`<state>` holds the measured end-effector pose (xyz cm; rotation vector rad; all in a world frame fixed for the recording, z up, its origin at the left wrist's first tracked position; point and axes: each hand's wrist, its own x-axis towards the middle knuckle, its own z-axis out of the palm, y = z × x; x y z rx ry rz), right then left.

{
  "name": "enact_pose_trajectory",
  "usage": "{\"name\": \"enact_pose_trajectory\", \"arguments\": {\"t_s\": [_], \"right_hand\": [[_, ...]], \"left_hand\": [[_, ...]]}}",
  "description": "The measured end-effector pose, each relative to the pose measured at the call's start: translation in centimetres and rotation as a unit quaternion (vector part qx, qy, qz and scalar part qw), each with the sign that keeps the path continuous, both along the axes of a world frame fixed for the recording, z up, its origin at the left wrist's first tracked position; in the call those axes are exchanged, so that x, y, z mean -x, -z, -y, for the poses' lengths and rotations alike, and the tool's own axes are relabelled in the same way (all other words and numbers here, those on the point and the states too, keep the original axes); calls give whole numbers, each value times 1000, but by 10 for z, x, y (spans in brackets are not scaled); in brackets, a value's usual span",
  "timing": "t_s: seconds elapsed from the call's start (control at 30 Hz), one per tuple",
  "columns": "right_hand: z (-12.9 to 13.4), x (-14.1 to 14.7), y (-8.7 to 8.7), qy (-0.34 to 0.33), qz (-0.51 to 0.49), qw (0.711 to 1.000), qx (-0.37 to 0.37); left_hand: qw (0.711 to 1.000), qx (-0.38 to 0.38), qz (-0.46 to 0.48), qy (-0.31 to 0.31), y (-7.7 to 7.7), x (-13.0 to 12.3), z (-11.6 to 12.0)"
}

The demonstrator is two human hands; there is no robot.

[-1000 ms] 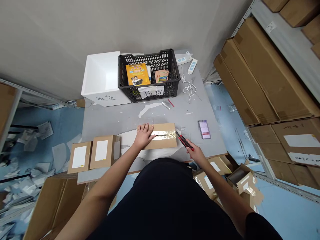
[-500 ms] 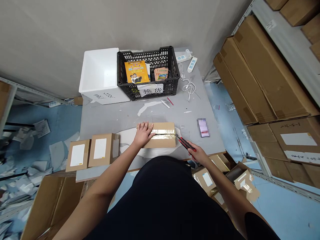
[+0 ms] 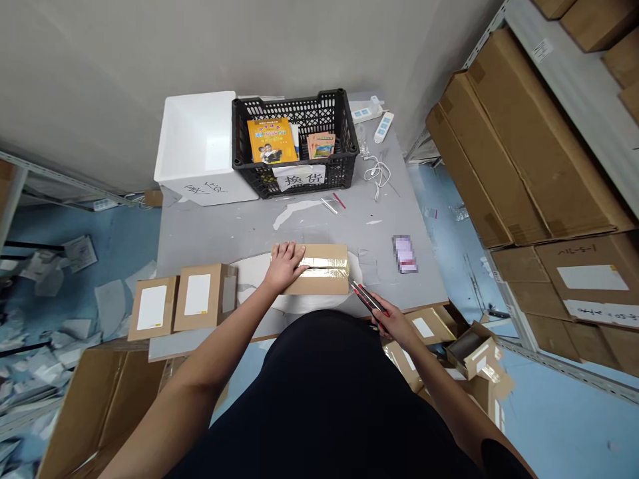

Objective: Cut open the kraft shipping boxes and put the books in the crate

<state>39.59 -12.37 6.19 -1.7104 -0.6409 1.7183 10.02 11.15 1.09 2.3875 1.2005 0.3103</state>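
Note:
A taped brown cardboard box (image 3: 319,285) lies on white paper near the front edge of the grey table (image 3: 210,239). My left hand (image 3: 283,268) presses flat on the box's left end, fingers apart. Clear tape runs along the top, with a slit between its two strips. In my right hand (image 3: 392,321) is a red and black utility knife (image 3: 367,298), its blade pointing at the box's lower right corner. Whether the tip touches the cardboard I cannot tell.
Two labelled cartons (image 3: 202,299) stand left. Behind are a white foam box (image 3: 200,193) and a black crate (image 3: 309,183) with books. A phone (image 3: 404,254) and white cable (image 3: 378,174) lie right. Cartons (image 3: 439,326) sit below the right edge; shelving (image 3: 529,319) rises beyond.
The knife has moved down and slightly back from the end of the tape seam, toward me. My left hand still presses the box in the same place.

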Motion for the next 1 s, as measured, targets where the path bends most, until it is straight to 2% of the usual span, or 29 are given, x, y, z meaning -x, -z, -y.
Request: {"name": "enact_pose_trajectory", "arguments": {"t_s": [0.2,0.47,0.63,0.83,1.0], "right_hand": [[-11,-5,8,66,24,996,-50],[-25,0,14,25,67,996,-61],[-19,2,6,-12,110,993,-42],[-11,5,1,-40,71,997,-15],[5,10,1,-33,64,997,-11]], "left_hand": [[1000,-2,12,5,1,2,0],[999,-18,-30,17,-1,3,1],[998,-30,-51,16,0,2,1],[991,-83,-96,41,0,0,3],[993,-71,-82,38,0,2,1]]}}
